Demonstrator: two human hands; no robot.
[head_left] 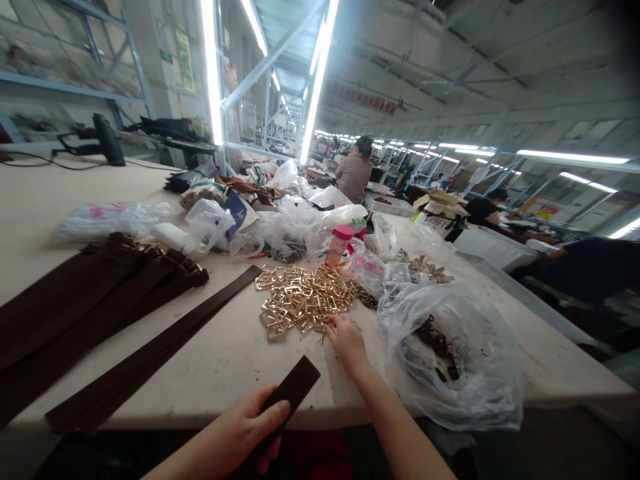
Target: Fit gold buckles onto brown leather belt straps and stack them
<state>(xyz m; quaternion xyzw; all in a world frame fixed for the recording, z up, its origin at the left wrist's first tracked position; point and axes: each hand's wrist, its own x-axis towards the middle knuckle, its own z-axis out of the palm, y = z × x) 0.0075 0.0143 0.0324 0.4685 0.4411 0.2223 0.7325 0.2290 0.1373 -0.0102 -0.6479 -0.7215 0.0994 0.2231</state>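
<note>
The left hand has its grip pressed together on one end of a dark brown strap, thumb on top and fingers beneath, and the strap's free end lies on the near edge of the surface, just short of the pile of gold buckles. The right hand rests at the near edge of that pile, fingers curled down among the buckles; whether its grip is pinching one of them I cannot tell, as the fingertips are hidden in the heap.

Left of the buckles, a long brown strap runs slantwise across the surface, and further left lies a stack of brown straps with metal fittings at their far ends. Right of the buckles, touching the right wrist's side, sits a clear plastic bag holding dark hardware. Behind the buckles stands a pink-capped bottle among a jumble of plastic bags. Far behind the pile, a person in a grey top stands with their back turned
</note>
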